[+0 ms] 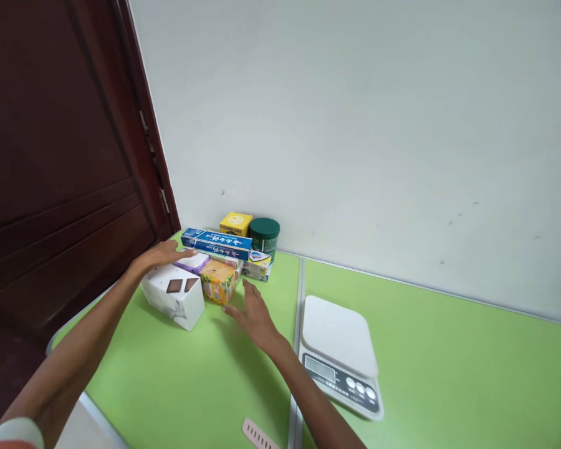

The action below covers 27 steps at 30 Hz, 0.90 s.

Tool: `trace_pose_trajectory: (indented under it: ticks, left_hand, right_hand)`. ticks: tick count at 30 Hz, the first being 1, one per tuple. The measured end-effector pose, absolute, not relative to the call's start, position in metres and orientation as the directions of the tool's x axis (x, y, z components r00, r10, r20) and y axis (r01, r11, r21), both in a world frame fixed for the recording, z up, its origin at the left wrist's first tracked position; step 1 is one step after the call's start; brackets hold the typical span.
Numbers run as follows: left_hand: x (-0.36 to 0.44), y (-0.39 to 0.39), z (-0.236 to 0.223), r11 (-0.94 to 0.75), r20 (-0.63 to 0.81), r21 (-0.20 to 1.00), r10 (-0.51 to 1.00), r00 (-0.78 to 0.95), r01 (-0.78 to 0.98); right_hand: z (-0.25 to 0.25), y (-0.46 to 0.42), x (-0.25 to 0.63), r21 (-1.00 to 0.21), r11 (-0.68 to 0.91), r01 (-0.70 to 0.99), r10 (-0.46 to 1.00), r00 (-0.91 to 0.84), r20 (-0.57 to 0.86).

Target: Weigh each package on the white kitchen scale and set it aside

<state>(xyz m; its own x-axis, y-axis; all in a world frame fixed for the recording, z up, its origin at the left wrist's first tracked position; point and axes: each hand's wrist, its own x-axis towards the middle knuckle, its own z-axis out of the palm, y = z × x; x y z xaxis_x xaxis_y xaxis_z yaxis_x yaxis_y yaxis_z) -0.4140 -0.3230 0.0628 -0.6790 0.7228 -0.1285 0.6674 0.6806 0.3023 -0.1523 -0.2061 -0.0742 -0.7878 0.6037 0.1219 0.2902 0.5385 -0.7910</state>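
My left hand (161, 254) reaches over the back of a white box (180, 302) with brown squares on it. Its fingers are stretched out, near a small purple-and-white pack (192, 262); whether they touch it I cannot tell. My right hand (255, 317) is open, thumb and fingers apart, just right of an orange pack with a fruit print (218, 282). Behind these lie blue toothpaste boxes (217, 242), stacked flat. Small yellow-and-white boxes (258, 265) sit at their right end. A yellow box (236, 223) and a green lidded tub (264, 234) stand at the back.
A white kitchen scale (339, 349) rests on the green table (449, 362), right of the seam and my right forearm. A pink strap with holes (258, 433) shows at the bottom edge. The white wall (355, 125) and a dark door (65, 156) bound the table.
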Motion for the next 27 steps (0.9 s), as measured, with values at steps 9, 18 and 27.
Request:
trace_pose_trajectory:
  ticks: [9, 18, 27]
  left_hand:
    - [-0.389, -0.32, 0.057, 0.667, -0.2, 0.195, 0.745, -0.637, 0.719]
    - [-0.366, -0.318, 0.055, 0.573, -0.173, 0.264, 0.819, -0.547, 0.776]
    - [-0.283, -0.31, 0.053, 0.305, 0.113, 0.007, 0.946, -0.304, 0.952]
  right_hand:
    - [-0.102, -0.215, -0.213, -0.844, 0.471, 0.255, 0.787, -0.553, 0.272]
    - [-0.086, -0.216, -0.165, -0.811, 0.483, 0.331, 0.791, -0.563, 0.241]
    - [-0.093, -0.217, -0.124, -0.883, 0.432, 0.185, 0.789, -0.552, 0.27]
